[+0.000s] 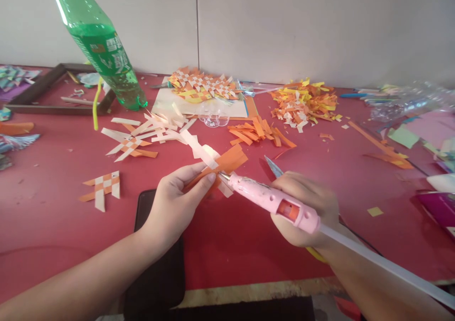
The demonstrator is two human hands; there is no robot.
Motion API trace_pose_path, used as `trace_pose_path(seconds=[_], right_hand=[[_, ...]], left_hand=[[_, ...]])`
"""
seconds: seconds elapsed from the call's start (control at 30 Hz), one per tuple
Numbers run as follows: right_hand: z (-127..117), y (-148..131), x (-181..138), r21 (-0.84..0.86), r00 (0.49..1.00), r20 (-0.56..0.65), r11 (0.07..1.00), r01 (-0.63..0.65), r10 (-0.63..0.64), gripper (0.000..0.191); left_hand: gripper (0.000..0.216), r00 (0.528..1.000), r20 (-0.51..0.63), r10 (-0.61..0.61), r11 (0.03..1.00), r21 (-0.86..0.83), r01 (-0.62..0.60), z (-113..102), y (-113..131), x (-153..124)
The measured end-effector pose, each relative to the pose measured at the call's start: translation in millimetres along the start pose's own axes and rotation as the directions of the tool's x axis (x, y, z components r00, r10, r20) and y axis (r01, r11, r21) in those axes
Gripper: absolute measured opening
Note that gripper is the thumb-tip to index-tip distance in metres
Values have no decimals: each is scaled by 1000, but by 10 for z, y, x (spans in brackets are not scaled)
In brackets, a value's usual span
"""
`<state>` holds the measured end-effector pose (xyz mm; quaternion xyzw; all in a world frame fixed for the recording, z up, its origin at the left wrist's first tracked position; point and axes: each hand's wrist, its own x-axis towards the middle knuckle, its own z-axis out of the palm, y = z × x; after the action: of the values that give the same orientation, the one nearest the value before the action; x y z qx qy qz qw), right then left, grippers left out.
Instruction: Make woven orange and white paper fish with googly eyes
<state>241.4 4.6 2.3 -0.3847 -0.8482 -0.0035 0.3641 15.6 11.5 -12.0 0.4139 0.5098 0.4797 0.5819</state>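
Note:
My left hand (179, 193) pinches a small woven piece of orange and white paper strips (216, 162) just above the red table (53, 217). My right hand (305, 207) is wrapped round a pink hot glue gun (270, 199), a clear glue stick (384, 264) trailing out of its back. The gun's metal tip touches the woven piece next to my left thumb. Behind my right hand, a pair of scissors (273, 166) shows its blade tip.
A green plastic bottle (103, 46) leans at the back left beside a dark wooden frame (42, 91). Woven paper pieces (103, 188), loose orange strips (258, 131) and a scrap pile (305, 101) lie about. A black phone (159, 269) rests under my left wrist.

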Motion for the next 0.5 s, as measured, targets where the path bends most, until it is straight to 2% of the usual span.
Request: trace_pose_path(seconds=[0.4, 0.5], right_hand=[[-19, 3, 25, -36, 1000, 8, 999, -10, 11, 18], [-4, 47, 4, -139, 997, 26, 987, -74, 78, 14]], left_hand=[[25, 998, -60, -4, 999, -35, 2, -4, -2, 8], [22, 996, -83, 18, 995, -96, -26, 3, 28, 10]])
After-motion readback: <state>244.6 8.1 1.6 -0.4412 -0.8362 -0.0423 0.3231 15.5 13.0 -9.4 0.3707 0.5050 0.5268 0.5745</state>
